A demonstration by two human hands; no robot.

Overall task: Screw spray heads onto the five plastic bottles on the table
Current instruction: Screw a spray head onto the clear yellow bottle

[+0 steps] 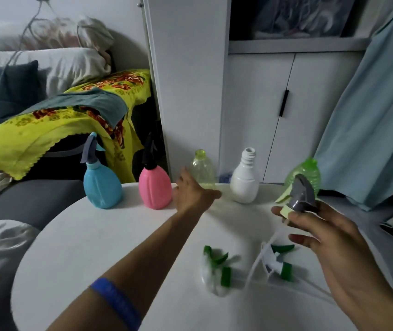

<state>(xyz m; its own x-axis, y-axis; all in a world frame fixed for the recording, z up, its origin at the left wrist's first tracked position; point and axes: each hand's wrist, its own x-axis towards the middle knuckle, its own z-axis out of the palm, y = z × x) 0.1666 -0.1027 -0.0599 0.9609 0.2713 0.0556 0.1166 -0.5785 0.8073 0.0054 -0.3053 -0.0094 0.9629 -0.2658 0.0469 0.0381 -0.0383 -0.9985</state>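
Note:
Along the far edge of the round white table stand a blue bottle and a pink bottle, each with a spray head on. To their right stand a clear yellow-green bottle, a white bottle and a green bottle, all with bare necks. My left hand is stretched out with fingers apart, right in front of the yellow-green bottle. In front of the green bottle, my right hand holds a grey and pale-green spray head with its tube hanging down.
Two green-and-white spray heads lie on the near right of the table, their tubes crossing. A sofa with a yellow cloth is at the left, white cupboards behind, a blue curtain at the right.

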